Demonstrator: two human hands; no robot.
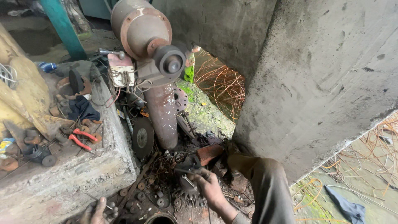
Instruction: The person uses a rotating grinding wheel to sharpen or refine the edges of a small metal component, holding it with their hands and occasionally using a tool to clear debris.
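Note:
My right hand (209, 188) is low in the middle, fingers closed on a dark toothed metal part (187, 190) that sits in a heap of rusty scrap on the ground. My left hand (96, 212) shows only partly at the bottom edge, its fingers among small round metal rings (141, 186) on the dirt; what it holds is not visible. My trouser leg (267, 186) rises just right of the right hand. A reddish brick (209, 152) lies just beyond the toothed part.
A rusty motor (141, 27) on a thick pipe post (162, 116) stands ahead, with a grinding disc (143, 138) leaning at its foot. A concrete ledge (62, 178) on the left carries red-handled pliers (83, 139). A concrete wall (323, 83) closes the right; orange wire coils (222, 85) lie behind.

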